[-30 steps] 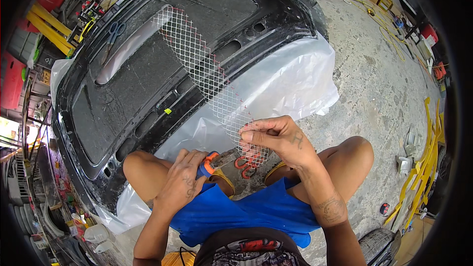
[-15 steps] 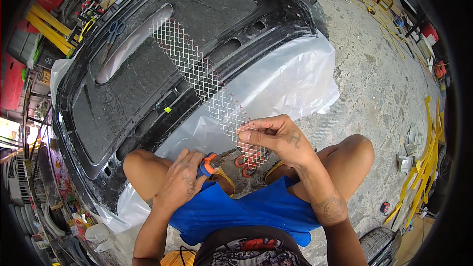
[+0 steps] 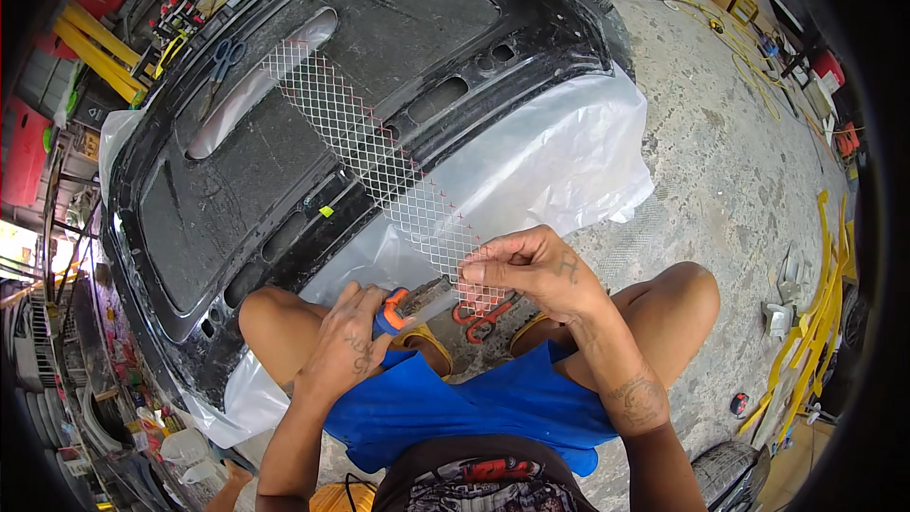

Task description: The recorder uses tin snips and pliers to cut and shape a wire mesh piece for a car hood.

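Note:
My right hand (image 3: 536, 275) pinches the near end of a long strip of silvery diamond wire mesh (image 3: 365, 156) between thumb and fingers. The strip slants away to the upper left, over a black vehicle panel (image 3: 275, 171). Some of its edge strands look red. In my left hand (image 3: 351, 332), above my left thigh, is an orange and blue handled tool (image 3: 391, 313); its exact kind is hard to make out. Below the mesh end, a red-handled hand tool (image 3: 482, 322) lies on the floor between my feet, partly covered by the mesh and my hand.
Blue-handled scissors (image 3: 226, 59) lie on the panel beside its long slot. Plastic sheeting (image 3: 559, 147) spreads under the panel over the concrete floor (image 3: 730, 199). Yellow strips (image 3: 825, 313) lie at the right. At lower left, part of another person's limb (image 3: 230, 488) shows.
The mesh strip's far end has swung to the left, and its near end has shifted slightly left. My left hand's tool has turned a little. Another person's limb has appeared at lower left.

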Motion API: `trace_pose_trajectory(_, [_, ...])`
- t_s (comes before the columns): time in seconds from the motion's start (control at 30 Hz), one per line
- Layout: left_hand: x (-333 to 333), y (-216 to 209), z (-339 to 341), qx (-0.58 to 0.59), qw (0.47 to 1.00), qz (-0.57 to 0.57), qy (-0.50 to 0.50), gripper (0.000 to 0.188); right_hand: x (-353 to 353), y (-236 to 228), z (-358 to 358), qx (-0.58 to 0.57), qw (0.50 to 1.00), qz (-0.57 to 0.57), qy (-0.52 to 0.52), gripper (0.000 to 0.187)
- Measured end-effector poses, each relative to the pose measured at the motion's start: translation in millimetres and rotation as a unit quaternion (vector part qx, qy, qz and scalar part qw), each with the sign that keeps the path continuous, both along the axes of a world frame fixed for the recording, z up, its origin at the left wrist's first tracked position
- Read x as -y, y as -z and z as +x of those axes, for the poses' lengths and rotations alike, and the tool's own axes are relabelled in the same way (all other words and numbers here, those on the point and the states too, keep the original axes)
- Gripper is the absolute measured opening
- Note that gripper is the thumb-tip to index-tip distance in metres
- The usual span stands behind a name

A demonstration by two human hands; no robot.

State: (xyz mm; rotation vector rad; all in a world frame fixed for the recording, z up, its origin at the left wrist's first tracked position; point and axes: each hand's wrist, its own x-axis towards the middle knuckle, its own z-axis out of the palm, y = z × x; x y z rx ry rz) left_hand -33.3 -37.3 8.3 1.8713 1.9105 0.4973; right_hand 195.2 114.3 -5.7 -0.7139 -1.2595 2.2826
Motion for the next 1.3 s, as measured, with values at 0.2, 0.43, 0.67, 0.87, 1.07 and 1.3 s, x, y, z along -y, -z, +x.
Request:
trace_pose_trajectory(0.2, [-3.8, 3.0, -5.6, 0.012, 1.000, 0.016, 0.020, 0.036, -1.0, 9.6, 0.0, -0.052, 0.998, -0.045, -0.008, 0.017])
trace_pose_trajectory(0.43, [-6.1, 0.9, 11.8, 0.038, 0.995, 0.062, -0.066, 0.037, -18.7, -2.1, -17.6, -0.183, 0.935, -0.136, 0.272, 0.022])
trace_pose_trajectory(0.67, [-31.7, -41.9, 57.3, 0.064, 0.979, 0.112, -0.156, 0.031, 7.4, -29.4, -38.6, -0.128, 0.949, -0.061, 0.282, 0.028])
trace_pose_trajectory(0.87, [-12.0, -37.1, 46.0, 0.051, 0.979, 0.140, -0.137, 0.036, 4.2, -24.5, -32.6, -0.107, 0.950, -0.033, 0.291, 0.026])
trace_pose_trajectory(1.07, [-9.3, -42.0, 10.6, -0.067, 0.995, 0.042, -0.067, 0.035, -0.4, -7.8, -11.1, -0.153, 0.965, -0.085, 0.197, 0.023])
trace_pose_trajectory(1.3, [-27.1, -43.9, 2.6, -0.093, 0.995, 0.004, 0.048, 0.045, -3.1, -0.2, 2.5, -0.106, 0.980, -0.063, 0.158, 0.020])
